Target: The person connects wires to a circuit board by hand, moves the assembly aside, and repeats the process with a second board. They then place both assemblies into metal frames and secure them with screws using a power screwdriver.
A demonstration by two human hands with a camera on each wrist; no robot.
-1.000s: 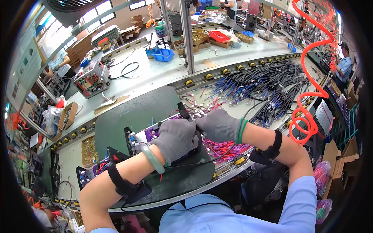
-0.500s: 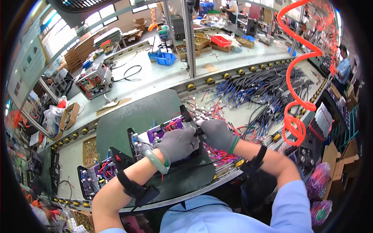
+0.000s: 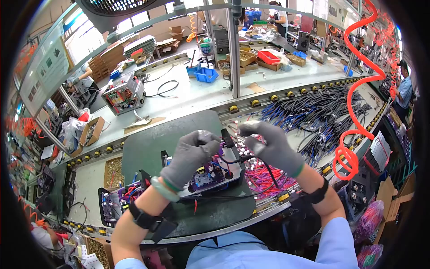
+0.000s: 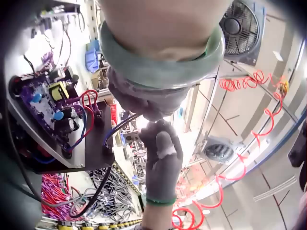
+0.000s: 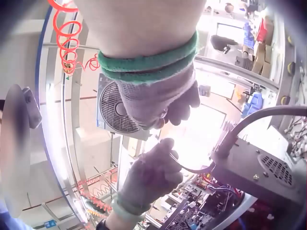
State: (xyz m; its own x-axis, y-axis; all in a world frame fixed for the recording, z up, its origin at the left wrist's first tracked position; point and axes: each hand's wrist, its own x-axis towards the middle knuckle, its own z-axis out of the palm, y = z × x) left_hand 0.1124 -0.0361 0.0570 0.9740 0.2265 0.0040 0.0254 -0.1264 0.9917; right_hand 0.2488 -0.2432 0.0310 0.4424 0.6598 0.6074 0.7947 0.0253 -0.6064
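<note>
My gloved left hand (image 3: 190, 154) is raised over an electronics unit and pinches the wires (image 4: 123, 125) that come through its black end panel (image 5: 256, 165). A black cable (image 5: 261, 114) enters that panel from the outer side. Inside the unit sits a purple circuit board (image 3: 207, 177) with red and blue leads. To the right of the panel, my gloved right hand (image 3: 275, 145) is held up, its thumb and fingers apart with nothing between them. Its fingertips point toward the left hand.
A second unit (image 3: 117, 204) lies at the left on the green mat (image 3: 148, 134). Bundles of black cables (image 3: 331, 107) and red-purple wires (image 3: 264, 177) cover the bench at the right. A coiled red hose (image 3: 347, 154) hangs there. A box of small parts (image 3: 114, 172) stands left.
Both hands were close together at the end panel. They have lifted and separated; the right hand has come off the panel, and the wires now show drawn toward the left hand.
</note>
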